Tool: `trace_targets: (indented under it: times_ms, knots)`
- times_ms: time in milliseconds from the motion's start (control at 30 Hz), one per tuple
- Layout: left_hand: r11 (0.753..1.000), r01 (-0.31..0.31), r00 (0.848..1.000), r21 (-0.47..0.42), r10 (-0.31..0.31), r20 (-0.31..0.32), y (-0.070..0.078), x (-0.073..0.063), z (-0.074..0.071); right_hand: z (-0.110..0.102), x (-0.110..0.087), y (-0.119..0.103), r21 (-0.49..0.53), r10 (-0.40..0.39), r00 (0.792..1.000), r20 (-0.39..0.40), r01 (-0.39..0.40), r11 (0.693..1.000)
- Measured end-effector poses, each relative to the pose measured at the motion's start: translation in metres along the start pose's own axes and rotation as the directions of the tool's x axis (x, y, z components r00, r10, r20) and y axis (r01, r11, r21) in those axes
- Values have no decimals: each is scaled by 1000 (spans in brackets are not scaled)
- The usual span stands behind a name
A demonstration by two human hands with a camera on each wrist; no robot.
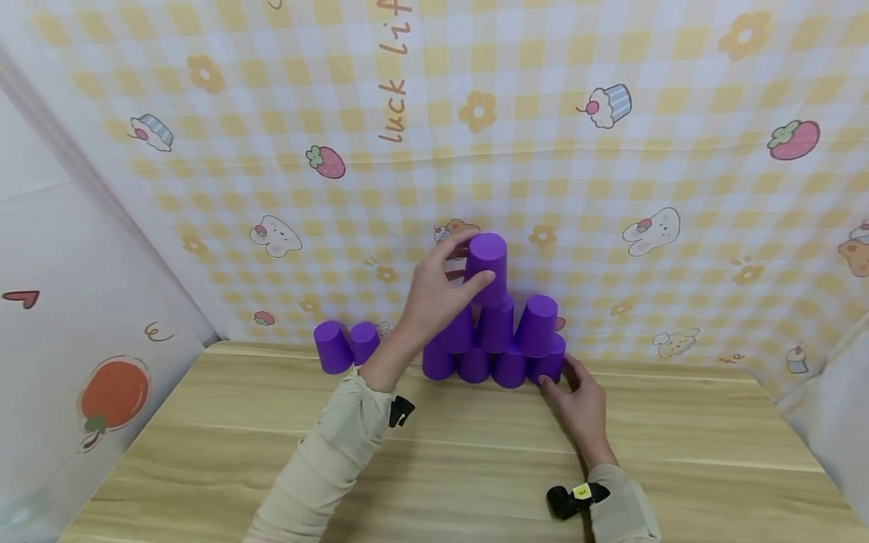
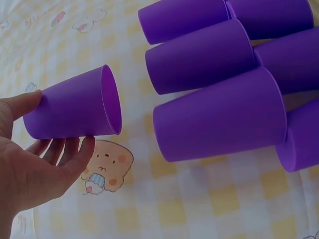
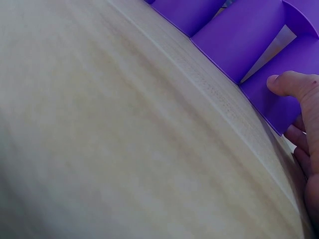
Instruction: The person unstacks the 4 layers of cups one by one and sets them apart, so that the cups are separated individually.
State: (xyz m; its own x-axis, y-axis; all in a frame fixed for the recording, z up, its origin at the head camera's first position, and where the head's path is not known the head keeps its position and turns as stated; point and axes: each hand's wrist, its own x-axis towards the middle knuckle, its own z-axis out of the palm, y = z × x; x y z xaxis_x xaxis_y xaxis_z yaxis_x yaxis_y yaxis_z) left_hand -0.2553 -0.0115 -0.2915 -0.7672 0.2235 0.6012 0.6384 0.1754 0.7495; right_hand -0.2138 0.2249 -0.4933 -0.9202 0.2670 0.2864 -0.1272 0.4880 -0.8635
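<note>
Yellow-checked cloth printed with cupcakes, strawberries and bunnies hangs behind a pale wooden table (image 1: 475, 467), and along the table's far edge stands a pyramid of upside-down purple cups (image 1: 498, 347). The head view shows the whole stack: four cups on the bottom row, three on the row above, though the left one is partly hidden by the wrist, and one more cup (image 1: 486, 268) held at the top, which makes eight. Two spare cups (image 1: 346, 345) sit side by side toward the far left corner, well apart from the pyramid, so ten show in all. The left hand (image 1: 434, 294) grasps the top cup, thumb on one side and fingers curled round the other; whether it already rests on the row below cannot be told from the head view. The left wrist view shows that cup's (image 2: 75, 109) open mouth facing the stacked cups with a gap of cloth between them, something the head view hides. The right hand (image 1: 582, 400) lies on the table near the far edge with relaxed fingers at the rightmost bottom cup (image 1: 551, 366). Only the right wrist view shows the thumb (image 3: 289, 84) pressing against that cup's wall, just above the wood.
</note>
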Motion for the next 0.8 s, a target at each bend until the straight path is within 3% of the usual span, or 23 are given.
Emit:
trace_targets:
  times_ms: [333,500,800]
  knots:
    - [1000,11,1000,-10,-12,-23,-4,-6,-8,1,1,1,4,-7,1000,-7,7,1000]
    - [999,43,998,-8,-44,-52,-2,-9,-12,1,1,2,10,-17,1000,-13,17,1000]
    - [999,45,996,-20,-47,-71,3,-13,-21,1,1,1,7,-9,1000,-9,9,1000]
